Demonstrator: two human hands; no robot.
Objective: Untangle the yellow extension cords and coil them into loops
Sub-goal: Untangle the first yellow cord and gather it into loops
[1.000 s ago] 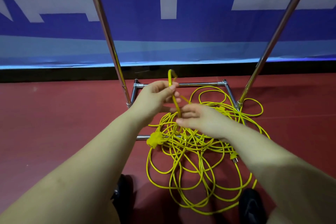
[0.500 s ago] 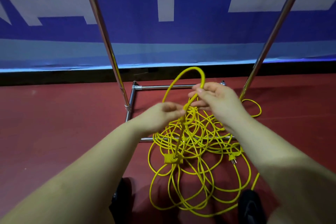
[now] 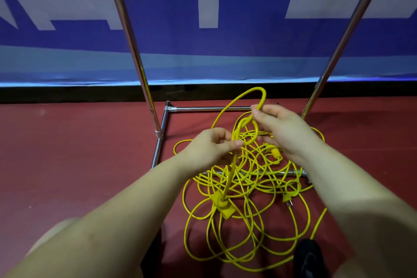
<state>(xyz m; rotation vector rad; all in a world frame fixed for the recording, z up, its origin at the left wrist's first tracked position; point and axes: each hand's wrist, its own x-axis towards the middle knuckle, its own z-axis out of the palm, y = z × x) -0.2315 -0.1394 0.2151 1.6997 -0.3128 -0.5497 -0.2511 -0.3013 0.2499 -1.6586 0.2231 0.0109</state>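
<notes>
The left hand (image 3: 212,145) pinches a raised strand of the yellow extension cords (image 3: 246,189); the right hand (image 3: 283,130) pinches the same strand higher, forming a loop above the pile. The rest of the cords lie tangled on the red floor (image 3: 79,153), inside and over the chrome rack base (image 3: 168,119). A yellow socket block (image 3: 222,206) hangs from the lifted strand over the pile; a plug (image 3: 288,201) lies right of it.
</notes>
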